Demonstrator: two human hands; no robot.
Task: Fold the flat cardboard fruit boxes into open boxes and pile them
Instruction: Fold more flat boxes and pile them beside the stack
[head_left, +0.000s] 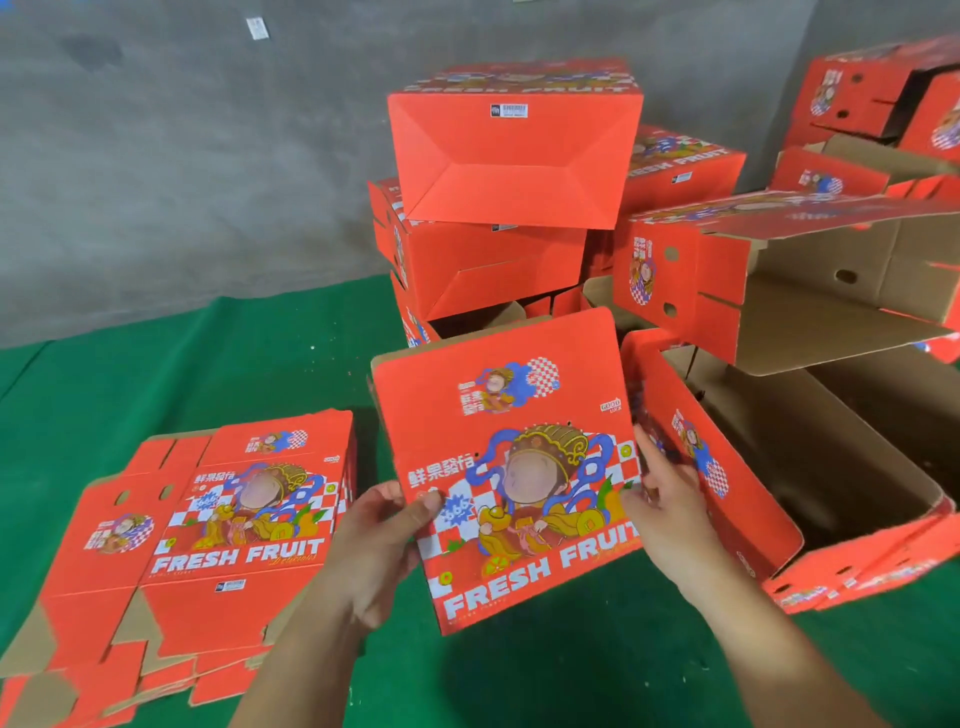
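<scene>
Two hands (519, 525) on one red box (511, 467)

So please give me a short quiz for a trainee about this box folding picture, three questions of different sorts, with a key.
1. True or false: both hands, left hand and right hand, hold the printed box.
2. Where is the stack of flat boxes? A left of the hands; B right of the hands.
3. What colour is the floor mat?

Key: 1 true; 2 A; 3 green.
</scene>
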